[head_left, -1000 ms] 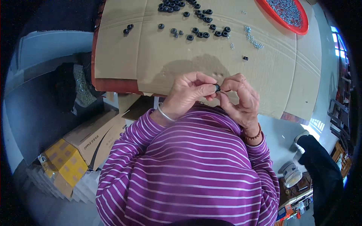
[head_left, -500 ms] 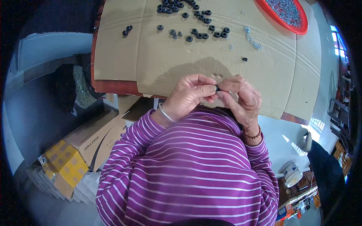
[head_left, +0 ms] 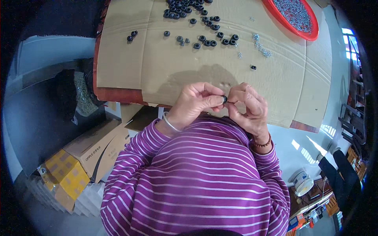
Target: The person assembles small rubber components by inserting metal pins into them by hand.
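Just above the near edge of the cardboard, my left hand [head_left: 197, 103] pinches a small black ring-shaped part [head_left: 225, 99] between thumb and fingers. My right hand [head_left: 251, 108] is closed in a pinch right beside that part, its fingertips almost meeting it. Whatever lies between the right fingertips is too small to make out. Beyond my hands, one more black part [head_left: 253, 67] lies alone on the cardboard. Farther off, several like it sit scattered, and a dense cluster [head_left: 181, 8] of them lies at the far edge.
Cardboard sheets [head_left: 275, 90] cover the table. A red tray [head_left: 314, 34] of small silvery pieces stands far right, with loose clear bits [head_left: 260, 47] nearer. Cartons [head_left: 100, 149] stand on the floor at left; a white bucket [head_left: 303, 183] and another person's legs [head_left: 338, 169] are at right.
My right fingertips have drawn slightly away from the black part, which shows more at my left fingertips. The view has shifted a little. The other person's legs have changed position.
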The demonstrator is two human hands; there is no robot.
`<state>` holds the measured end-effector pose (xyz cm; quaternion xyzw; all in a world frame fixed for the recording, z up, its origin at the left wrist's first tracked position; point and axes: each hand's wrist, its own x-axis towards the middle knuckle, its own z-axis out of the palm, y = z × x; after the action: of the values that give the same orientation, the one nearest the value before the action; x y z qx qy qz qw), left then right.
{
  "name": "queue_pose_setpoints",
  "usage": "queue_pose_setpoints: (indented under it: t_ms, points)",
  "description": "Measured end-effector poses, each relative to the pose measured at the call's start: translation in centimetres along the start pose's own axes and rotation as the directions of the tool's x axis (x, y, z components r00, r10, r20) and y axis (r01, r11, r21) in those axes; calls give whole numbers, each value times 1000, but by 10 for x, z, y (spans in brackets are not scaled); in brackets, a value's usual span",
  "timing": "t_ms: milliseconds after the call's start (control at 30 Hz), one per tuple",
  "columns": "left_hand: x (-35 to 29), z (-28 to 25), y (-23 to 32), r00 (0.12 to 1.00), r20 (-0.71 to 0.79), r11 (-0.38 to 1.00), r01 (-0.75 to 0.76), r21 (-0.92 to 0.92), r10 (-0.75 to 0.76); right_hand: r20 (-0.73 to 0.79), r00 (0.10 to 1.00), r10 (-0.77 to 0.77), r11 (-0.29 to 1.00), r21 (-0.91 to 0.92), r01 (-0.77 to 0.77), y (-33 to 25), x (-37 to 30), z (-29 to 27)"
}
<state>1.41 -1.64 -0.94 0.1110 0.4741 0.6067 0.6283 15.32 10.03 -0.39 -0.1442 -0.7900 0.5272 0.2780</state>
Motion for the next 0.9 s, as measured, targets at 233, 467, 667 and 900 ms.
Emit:
queue_pose_setpoints:
  t_ms: [233,467,667,900]
  points:
    - [3,5,2,998,-19,995,-67,-77,66,-49,994,95,980,180,-85,7,1,7]
    - [6,-19,11,989,-48,989,-144,-24,142,-107,992,66,993,109,-54,0,12,-2]
    - [14,-16,10,954,-183,971,-240,-3,236,-5,998,-59,770,-637,43,19,30,8]
    - [29,-21,-1,949,-191,968,-246,54,252,-200,971,-134,570,-817,-90,33,41,1]
